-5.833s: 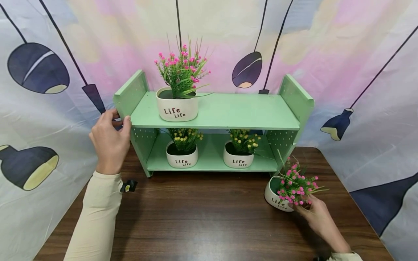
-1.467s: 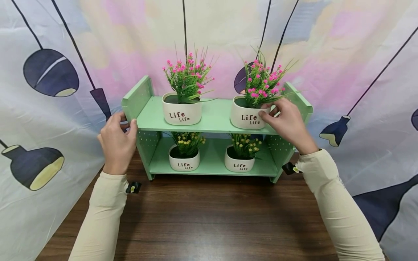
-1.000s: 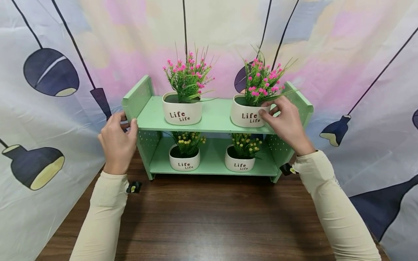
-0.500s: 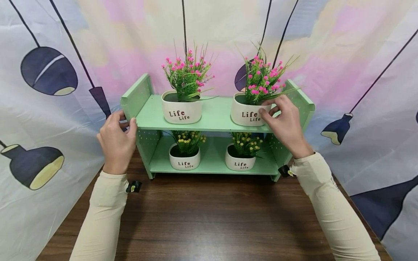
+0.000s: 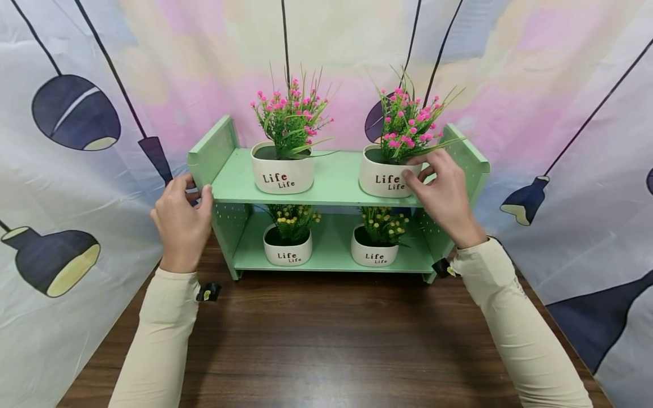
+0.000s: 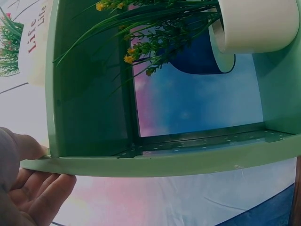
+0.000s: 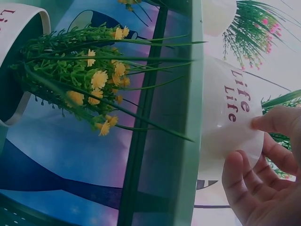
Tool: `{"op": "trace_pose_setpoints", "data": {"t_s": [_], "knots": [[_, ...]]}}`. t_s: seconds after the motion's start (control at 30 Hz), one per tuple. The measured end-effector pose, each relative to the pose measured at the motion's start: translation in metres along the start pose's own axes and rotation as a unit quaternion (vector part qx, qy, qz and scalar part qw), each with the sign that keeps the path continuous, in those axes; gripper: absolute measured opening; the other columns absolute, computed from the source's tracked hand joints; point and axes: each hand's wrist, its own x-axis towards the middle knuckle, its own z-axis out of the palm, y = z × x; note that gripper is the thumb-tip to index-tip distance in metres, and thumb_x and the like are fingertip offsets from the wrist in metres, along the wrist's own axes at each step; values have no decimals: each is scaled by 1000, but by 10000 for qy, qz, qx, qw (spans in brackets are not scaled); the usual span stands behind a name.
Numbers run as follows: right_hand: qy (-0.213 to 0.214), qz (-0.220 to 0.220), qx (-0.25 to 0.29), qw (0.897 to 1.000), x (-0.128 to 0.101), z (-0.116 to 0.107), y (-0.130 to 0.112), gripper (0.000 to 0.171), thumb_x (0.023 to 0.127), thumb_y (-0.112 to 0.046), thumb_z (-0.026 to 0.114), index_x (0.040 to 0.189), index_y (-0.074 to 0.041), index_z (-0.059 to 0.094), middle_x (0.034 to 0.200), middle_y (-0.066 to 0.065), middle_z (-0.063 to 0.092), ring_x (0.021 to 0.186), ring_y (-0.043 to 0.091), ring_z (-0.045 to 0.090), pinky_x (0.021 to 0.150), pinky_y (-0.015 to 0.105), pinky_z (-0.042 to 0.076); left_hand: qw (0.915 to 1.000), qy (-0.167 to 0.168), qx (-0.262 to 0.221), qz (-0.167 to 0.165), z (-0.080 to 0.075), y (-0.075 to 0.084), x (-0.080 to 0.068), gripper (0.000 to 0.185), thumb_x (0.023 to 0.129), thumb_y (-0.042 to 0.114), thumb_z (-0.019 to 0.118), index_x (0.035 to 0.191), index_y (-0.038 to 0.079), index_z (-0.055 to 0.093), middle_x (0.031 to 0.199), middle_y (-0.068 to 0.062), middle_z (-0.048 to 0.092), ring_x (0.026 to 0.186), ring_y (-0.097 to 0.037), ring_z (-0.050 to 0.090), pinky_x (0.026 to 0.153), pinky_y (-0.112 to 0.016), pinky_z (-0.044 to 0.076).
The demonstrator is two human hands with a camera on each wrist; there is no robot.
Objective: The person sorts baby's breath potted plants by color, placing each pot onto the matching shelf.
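Observation:
My right hand [image 5: 445, 191] pinches the right end of a white "Life" flower pot [image 5: 382, 180] with pink flowers, thumb on its front and fingers at the rim. The pot stands upright on the top board of a green two-tier shelf [image 5: 336, 175]. In the right wrist view the fingers curl round the end of that pot [image 7: 225, 127]. My left hand [image 5: 182, 222] grips the shelf's left side panel. In the left wrist view the thumb [image 6: 29, 147] lies on the inner side and the other fingers [image 6: 49, 195] behind the panel edge.
Another pink-flowered pot [image 5: 283, 174] stands on the top board's left half. Two yellow-flowered pots, a left one [image 5: 288, 252] and a right one [image 5: 374, 252], stand on the lower board. The shelf sits on a dark wooden table [image 5: 316, 334] before a printed curtain [image 5: 336, 45].
My right hand has carried the pink-flowered pot from the table's right side up to the top board. Over the last second it barely shifts. My left hand keeps its grip on the side panel.

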Motion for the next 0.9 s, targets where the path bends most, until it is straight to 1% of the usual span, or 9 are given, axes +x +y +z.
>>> {"op": "trace_pose_setpoints", "data": {"t_s": [0.13, 0.27, 0.4, 0.57, 0.9], "knots": [[8, -19, 22, 10000, -1, 1, -1, 17, 99, -11, 72, 112, 0, 76, 109, 15, 64, 85, 26, 64, 70, 17, 44, 10000, 1, -2, 3, 0, -1, 0, 28, 102, 17, 69, 120, -5, 71, 108, -26, 73, 93, -45, 74, 78, -64, 42], [22, -32, -22, 10000, -1, 1, 0, 17, 99, -11, 72, 112, 0, 76, 109, 15, 64, 85, 26, 65, 70, 19, 44, 10000, 20, 1, 10, 0, -1, 0, 29, 102, 17, 69, 121, -5, 71, 108, -26, 73, 92, -45, 74, 77, -64, 42], [61, -43, -88, 9999, -1, 2, 0, 17, 99, -11, 72, 112, 0, 75, 111, 15, 65, 84, 26, 64, 72, 25, 46, 10000, 24, -11, 15, 1, 0, 0, 29, 102, 16, 68, 121, -5, 71, 108, -26, 74, 92, -45, 74, 77, -64, 42], [118, -30, -4, 9999, -3, 2, -1, 17, 99, -9, 72, 111, 1, 75, 111, 17, 65, 83, 27, 63, 74, 33, 44, 10000, 11, -25, 27, 0, 1, 0, 28, 102, 16, 69, 120, -6, 71, 108, -26, 73, 93, -45, 75, 78, -64, 43], [179, -47, 10, 9998, -4, 4, -1, 16, 99, -9, 72, 112, 1, 75, 111, 17, 64, 84, 29, 64, 73, 34, 44, 10000, -17, -11, 24, 0, 0, 0, 29, 102, 16, 68, 121, -6, 71, 109, -26, 73, 94, -44, 75, 77, -64, 44]]}}
